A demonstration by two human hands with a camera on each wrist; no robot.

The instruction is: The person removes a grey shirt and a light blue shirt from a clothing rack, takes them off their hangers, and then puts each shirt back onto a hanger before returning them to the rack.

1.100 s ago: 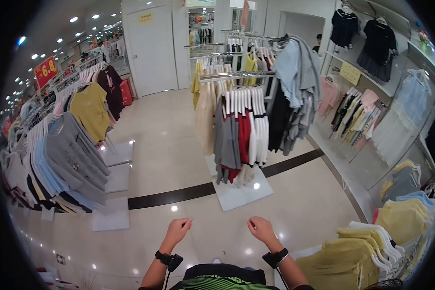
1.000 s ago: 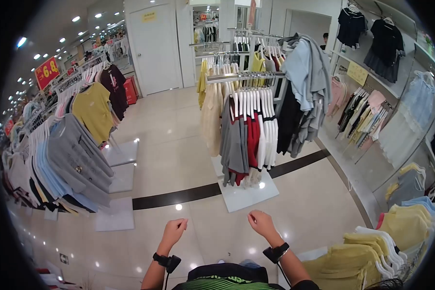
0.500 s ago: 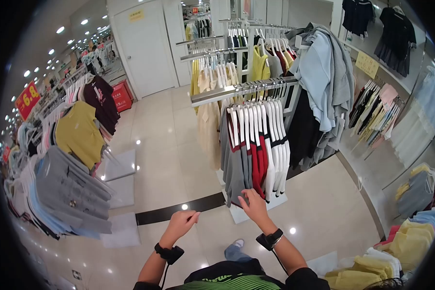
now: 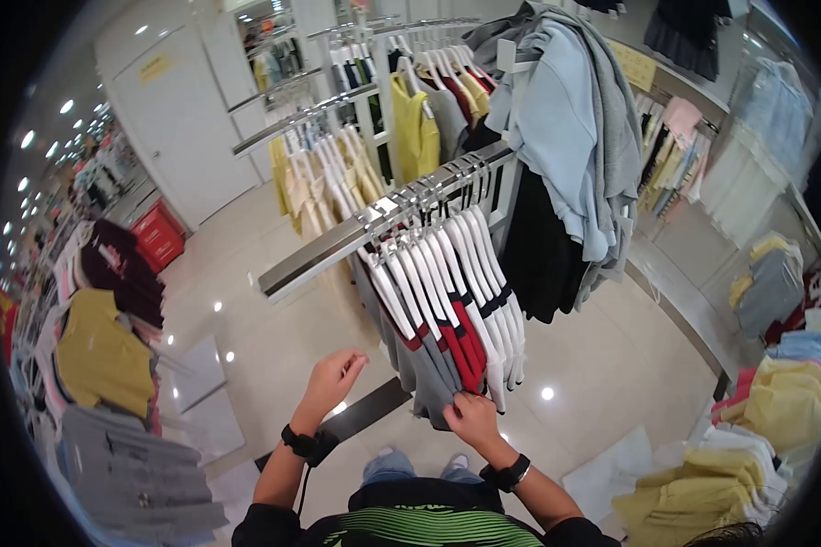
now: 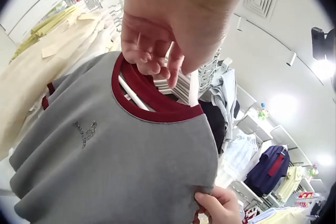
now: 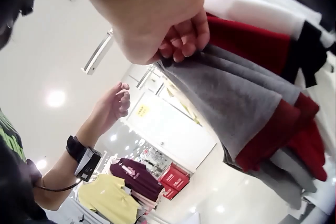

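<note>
A grey shirt (image 4: 433,378) with a dark red collar and cuffs hangs on a white hanger at the front of a rack. My right hand (image 4: 472,419) pinches it low at the side, thumb and fingers on the grey cloth. In the right wrist view the fingers of that hand (image 6: 184,40) curl over a grey sleeve (image 6: 226,87) with a red cuff. My left hand (image 4: 335,376) hovers left of the shirt, fingers loosely curled and holding nothing. Seen from the left wrist, this hand (image 5: 168,29) overlaps the red collar (image 5: 144,112).
A metal rail (image 4: 315,257) juts toward me above the shirts. Red and white tops (image 4: 497,342) hang behind the grey ones. Light blue and grey garments (image 4: 561,128) drape at the rack's right. Yellow tops (image 4: 693,492) hang at lower right, a mustard shirt (image 4: 105,346) at left.
The rack is closer and larger in the head view. My right hand has reached down to the grey shirt and pinches it; my left hand has come nearer the rail.
</note>
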